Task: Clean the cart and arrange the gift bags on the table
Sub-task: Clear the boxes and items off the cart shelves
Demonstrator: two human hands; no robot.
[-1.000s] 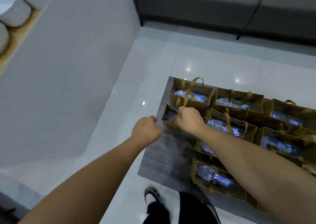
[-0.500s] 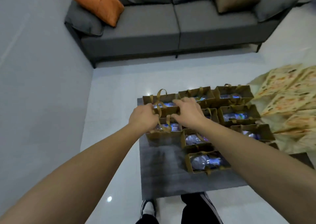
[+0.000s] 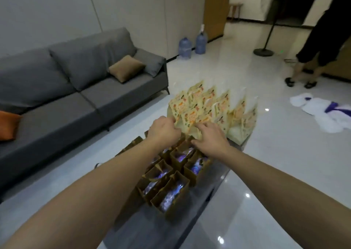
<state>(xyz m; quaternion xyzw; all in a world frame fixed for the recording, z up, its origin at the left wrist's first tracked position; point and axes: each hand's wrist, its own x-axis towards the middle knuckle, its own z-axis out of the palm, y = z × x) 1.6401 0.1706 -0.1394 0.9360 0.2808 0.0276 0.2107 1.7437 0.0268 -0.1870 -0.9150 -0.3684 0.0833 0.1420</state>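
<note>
Fingers of the left hand (image 3: 163,130) curl round the near edge of a patterned bag (image 3: 185,115), while the right hand (image 3: 210,137) lies over the same cluster with fingers spread and slightly bent; whether it grips anything I cannot tell. Patterned bags (image 3: 218,108) stand fanned at the far end of the dark table (image 3: 152,228). Brown bags (image 3: 169,195) sit in tight rows nearer the camera, each with something shiny inside. Judging by this, the brown bags look arranged already and the patterned ones are being tidied. No cart is in view, so its cleaning cannot be judged.
</note>
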